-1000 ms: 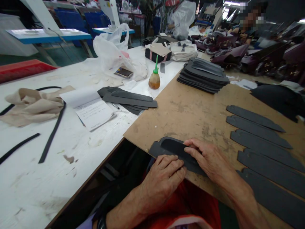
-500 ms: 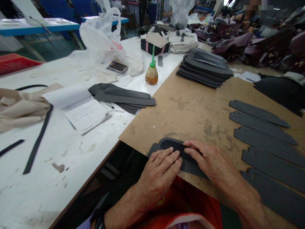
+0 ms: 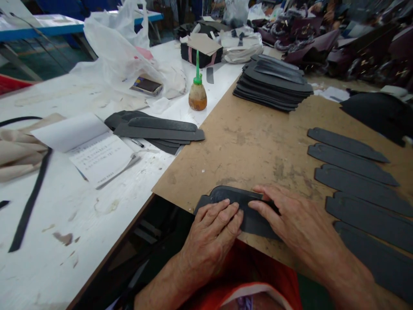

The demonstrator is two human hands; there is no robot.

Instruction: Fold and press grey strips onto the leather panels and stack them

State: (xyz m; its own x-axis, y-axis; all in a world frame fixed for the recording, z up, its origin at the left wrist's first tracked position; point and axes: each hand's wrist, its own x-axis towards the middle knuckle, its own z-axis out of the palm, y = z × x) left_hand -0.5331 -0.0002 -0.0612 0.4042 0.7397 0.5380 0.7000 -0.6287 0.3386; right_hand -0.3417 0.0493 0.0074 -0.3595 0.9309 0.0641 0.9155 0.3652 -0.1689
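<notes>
A dark, elongated piece with a raised curved layer lies at the near edge of the brown board. My left hand presses flat on it, fingers side by side and stretched out. Farther right, my right hand pinches the upper edge of the same piece between thumb and fingers. Several similar dark pieces lie in a column on the right of the board. A stack of dark pieces stands at the board's far side.
On the white table are a notepad, a pile of dark strips, a bottle with a green nozzle and a plastic bag. Maroon items are heaped at the back right.
The view has shifted, so the tabletop things appear farther left and slightly higher. My right hand has slid a little right along the piece's edge; my left hand still presses on it.
</notes>
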